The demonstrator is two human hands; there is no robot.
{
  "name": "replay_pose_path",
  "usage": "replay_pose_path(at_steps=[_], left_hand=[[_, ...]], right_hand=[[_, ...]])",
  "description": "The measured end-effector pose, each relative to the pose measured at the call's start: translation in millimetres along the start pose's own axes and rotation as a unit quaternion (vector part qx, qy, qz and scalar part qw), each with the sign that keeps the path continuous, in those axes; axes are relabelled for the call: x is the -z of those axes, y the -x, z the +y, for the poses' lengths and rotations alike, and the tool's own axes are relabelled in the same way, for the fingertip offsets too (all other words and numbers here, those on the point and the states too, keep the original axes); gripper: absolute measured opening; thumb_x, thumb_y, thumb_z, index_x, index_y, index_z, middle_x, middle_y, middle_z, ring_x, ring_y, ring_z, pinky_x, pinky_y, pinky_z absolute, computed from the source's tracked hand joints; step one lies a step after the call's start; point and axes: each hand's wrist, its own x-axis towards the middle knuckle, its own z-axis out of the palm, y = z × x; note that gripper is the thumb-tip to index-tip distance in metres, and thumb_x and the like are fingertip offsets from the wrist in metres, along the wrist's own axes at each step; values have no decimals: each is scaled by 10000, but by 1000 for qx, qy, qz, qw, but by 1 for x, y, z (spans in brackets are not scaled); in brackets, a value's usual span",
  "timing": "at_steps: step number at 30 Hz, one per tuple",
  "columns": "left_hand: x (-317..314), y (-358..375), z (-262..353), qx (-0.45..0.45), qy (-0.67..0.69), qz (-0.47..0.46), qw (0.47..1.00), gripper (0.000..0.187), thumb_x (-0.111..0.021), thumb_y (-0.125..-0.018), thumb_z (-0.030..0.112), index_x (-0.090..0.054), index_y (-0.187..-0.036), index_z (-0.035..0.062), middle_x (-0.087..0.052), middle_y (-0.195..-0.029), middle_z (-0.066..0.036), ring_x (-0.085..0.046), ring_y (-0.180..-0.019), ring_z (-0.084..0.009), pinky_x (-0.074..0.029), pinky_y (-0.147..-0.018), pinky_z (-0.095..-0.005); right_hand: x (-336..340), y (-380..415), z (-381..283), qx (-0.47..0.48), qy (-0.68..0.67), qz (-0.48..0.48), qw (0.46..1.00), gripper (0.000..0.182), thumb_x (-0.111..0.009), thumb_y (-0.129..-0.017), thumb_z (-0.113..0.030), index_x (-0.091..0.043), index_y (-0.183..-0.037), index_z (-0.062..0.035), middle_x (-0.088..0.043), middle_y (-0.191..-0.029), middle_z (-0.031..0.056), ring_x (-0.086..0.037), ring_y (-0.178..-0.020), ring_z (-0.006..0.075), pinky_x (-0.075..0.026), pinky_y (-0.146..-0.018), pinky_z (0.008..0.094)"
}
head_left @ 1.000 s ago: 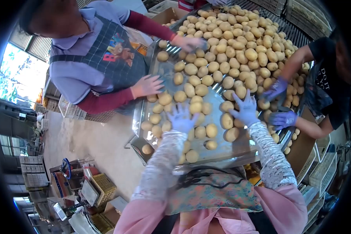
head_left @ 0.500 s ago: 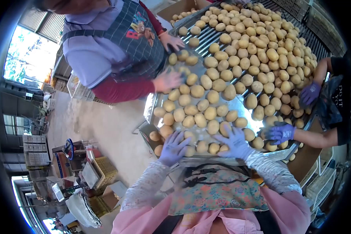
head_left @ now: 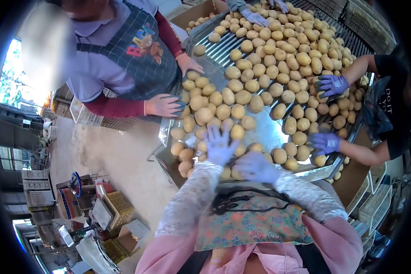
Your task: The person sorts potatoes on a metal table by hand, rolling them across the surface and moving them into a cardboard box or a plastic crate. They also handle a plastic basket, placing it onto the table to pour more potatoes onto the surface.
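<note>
Lots of tan, oval potatoes (head_left: 223, 112) cover a shiny metal tray (head_left: 260, 128) before me. My left hand (head_left: 220, 145), in a pale purple glove, has its fingers spread over potatoes near the tray's left front part. Close beside it, my right hand (head_left: 256, 166), gloved the same way, reaches leftward over the front row. Motion smears its fingers, and I cannot tell whether it holds a potato. Loose potatoes (head_left: 291, 163) lie to the right of that hand, and a cluster (head_left: 186, 160) sits at the tray's left edge.
Across the tray at left, a person in a checked apron (head_left: 146, 55) rests both gloved hands by the potatoes. At right, another person's purple gloves (head_left: 332, 85) touch the pile on the rollers (head_left: 228, 50). A third person's gloves show at the far end. A cardboard box (head_left: 187, 18) stands behind.
My left hand has moved forward and right over the potatoes; my right hand has swept left toward it. Potatoes have shifted left, baring more metal. The apron wearer's near hand has drawn back left.
</note>
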Motion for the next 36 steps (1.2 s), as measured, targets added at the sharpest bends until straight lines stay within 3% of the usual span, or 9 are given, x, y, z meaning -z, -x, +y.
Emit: replay_pose_path(at_steps=[4, 7, 15, 19, 24, 29, 31, 33, 36], left_hand=[[21, 29, 17, -53, 144, -108, 982, 638, -670, -923, 427, -520, -1483, 159, -449, -1506, -258, -451, -1372, -438, -350, -1149, -528], [45, 69, -23, -85, 223, -153, 959, 572, -659, -927, 350, -553, -1430, 98, -512, -1458, -206, -495, -1332, -408, -391, -1115, -511], [106, 56, -60, -89, 179, -106, 974, 415, -627, -915, 212, -629, -1292, 38, -634, -1290, -171, -589, -1203, -384, -429, -1077, -504], [34, -5, -40, -150, 123, -11, 981, 453, -675, -900, 275, -640, -1300, 66, -653, -1228, -168, -606, -1115, -363, -479, -976, -492], [0, -56, 10, -92, -53, -203, 973, 617, -678, -847, 509, -623, -1287, 81, -633, -1009, -170, -604, -928, -365, -481, -788, -529], [-34, -34, 9, -67, 112, -237, 963, 485, -707, -849, 408, -648, -1233, 119, -650, -1080, -196, -622, -1004, -404, -517, -861, -545], [-30, -17, 38, -61, 218, 0, 974, 552, -703, -849, 351, -618, -1309, 58, -668, -1191, -195, -639, -1121, -370, -501, -980, -521], [-9, -1, 84, -203, 204, 35, 957, 503, -744, -839, 274, -630, -1285, 70, -644, -1251, -202, -614, -1163, -382, -494, -1005, -516], [67, 1, 144, -335, 392, -108, 850, 560, -763, -834, 257, -614, -1343, 77, -611, -1321, -206, -595, -1218, -383, -441, -1075, -528]], right_hand=[[119, 39, -28, -244, 356, -22, 902, 875, -774, -637, -549, -569, -1413, -201, -511, -1377, 156, -455, -1218, 468, -385, -964, 585], [123, 72, -32, -343, 344, -177, 856, 1029, -813, -635, -589, -422, -1536, -282, -389, -1561, 161, -436, -1315, 475, -376, -1061, 605], [14, -30, -36, -280, 202, -194, 918, 989, -820, -695, -537, -408, -1558, -287, -309, -1608, 212, -658, -1021, 346, -548, -843, 456], [-22, -48, -35, -292, 216, -171, 916, 940, -792, -735, -548, -425, -1554, -269, -300, -1591, 294, -683, -801, 307, -556, -770, 447], [-2, -3, -43, -156, 109, -93, 977, 608, -717, -875, -391, -552, -1429, -203, -526, -1485, 88, -630, -1106, 289, -526, -898, 420], [21, 41, -70, -222, -23, 39, 974, 576, -692, -941, -189, -507, -1484, -148, -595, -1409, 93, -620, -1181, 290, -494, -1014, 428], [28, 42, -86, -414, -383, 278, 778, 553, -644, -993, -186, -461, -1511, -120, -548, -1472, 97, -632, -1178, 244, -482, -1053, 418], [48, 42, -89, -444, -584, 398, 550, 577, -543, -1059, -290, -346, -1566, -98, -458, -1539, 98, -536, -1326, 233, -418, -1146, 415], [67, 73, -88, -403, -564, 527, 491, 470, -615, -1004, -269, -456, -1428, -142, -558, -1366, 75, -589, -1194, 168, -544, -954, 384]])
